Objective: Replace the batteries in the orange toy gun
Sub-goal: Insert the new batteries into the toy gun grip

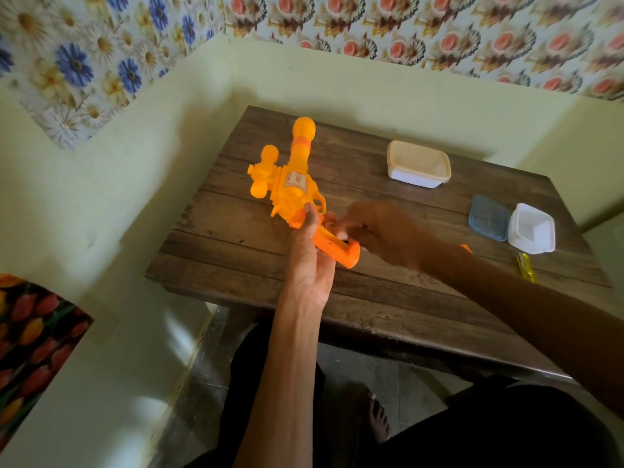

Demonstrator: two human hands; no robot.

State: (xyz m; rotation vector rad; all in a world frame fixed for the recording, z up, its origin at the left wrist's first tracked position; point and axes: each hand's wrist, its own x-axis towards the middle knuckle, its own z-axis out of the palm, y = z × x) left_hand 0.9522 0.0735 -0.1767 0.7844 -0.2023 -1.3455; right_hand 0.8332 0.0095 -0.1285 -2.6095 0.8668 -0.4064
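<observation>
My left hand grips the orange toy gun; right hand, 3 o'clock, too blurred to tell; jostling could spill batteries.

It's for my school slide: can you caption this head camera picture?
Left hand holds the orange toy gun over the wooden table while the right hand reaches to its grip.

The toy gun is bright orange on a dark brown plank-grained table, near a cream-lidded white box, a blue lid, a white tub and blue, white and pink floral wallpaper.
</observation>
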